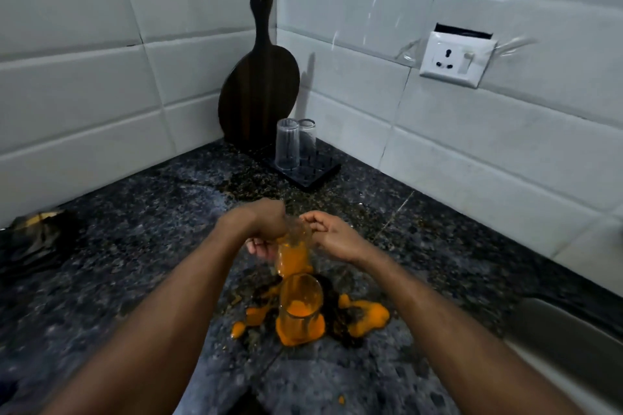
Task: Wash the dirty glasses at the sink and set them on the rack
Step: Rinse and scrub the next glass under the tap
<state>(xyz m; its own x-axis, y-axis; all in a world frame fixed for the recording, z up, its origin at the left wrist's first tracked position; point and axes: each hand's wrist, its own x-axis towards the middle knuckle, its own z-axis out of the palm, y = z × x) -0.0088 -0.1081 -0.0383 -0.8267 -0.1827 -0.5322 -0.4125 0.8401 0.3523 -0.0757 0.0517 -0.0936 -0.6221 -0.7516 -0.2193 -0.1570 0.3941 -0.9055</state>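
Both hands held an orange-smeared glass (pixel 294 258) above the dark counter (pixel 135 246): the left hand (pixel 266 229) was wrapped round its side and the right hand (pixel 332 236) pinched its rim. A second dirty glass (pixel 300 307) stood just nearer, in an orange spill (pixel 367 315). Two clean glasses (pixel 287 143) stood inverted on the rack (pixel 320 175), far centre.

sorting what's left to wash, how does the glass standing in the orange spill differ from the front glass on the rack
The spill glass stands mouth up on the counter; the rack glass sits upside down on the rack. The spill glass is smeared orange with residue inside; the rack glass looks clear. Both are plain tumblers of similar shape.
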